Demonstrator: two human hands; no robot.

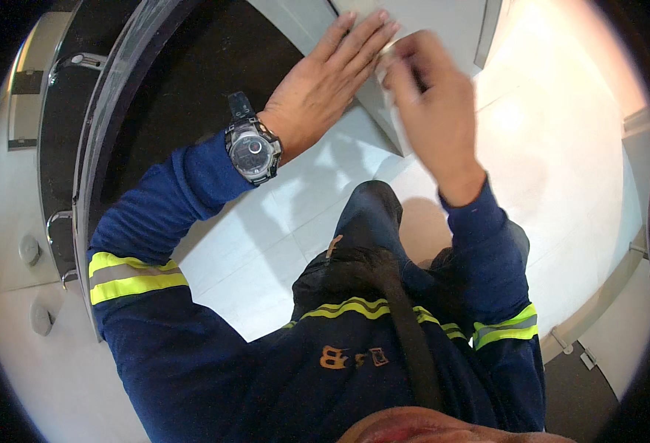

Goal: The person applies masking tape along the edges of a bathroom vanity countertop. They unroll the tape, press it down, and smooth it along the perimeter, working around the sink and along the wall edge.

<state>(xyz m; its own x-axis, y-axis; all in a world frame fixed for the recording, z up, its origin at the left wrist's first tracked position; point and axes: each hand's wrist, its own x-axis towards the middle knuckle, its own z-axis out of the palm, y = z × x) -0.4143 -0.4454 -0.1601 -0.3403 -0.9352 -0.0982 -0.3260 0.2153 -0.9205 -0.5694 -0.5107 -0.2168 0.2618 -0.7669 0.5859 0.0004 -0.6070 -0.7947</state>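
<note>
My left hand [323, 87], with a dark digital watch [252, 153] on its wrist, lies flat with fingers stretched out. It rests against the edge of an upright pale grey panel [443, 21] at the top. Close beside its fingertips is my right hand [437, 103], smeared by motion, its fingers curled in a pinch. A small whitish thing [384, 68] shows at those fingers; blur hides its kind. Both arms wear dark blue sleeves with yellow reflective bands.
A large dark panel [207, 81] with a metal frame stands at the left. Beyond it are chrome handles [87, 60] and grey rounded floor pieces [31, 249]. Pale floor tiles [281, 236] lie below my hands. A light rail [598, 303] curves along the right.
</note>
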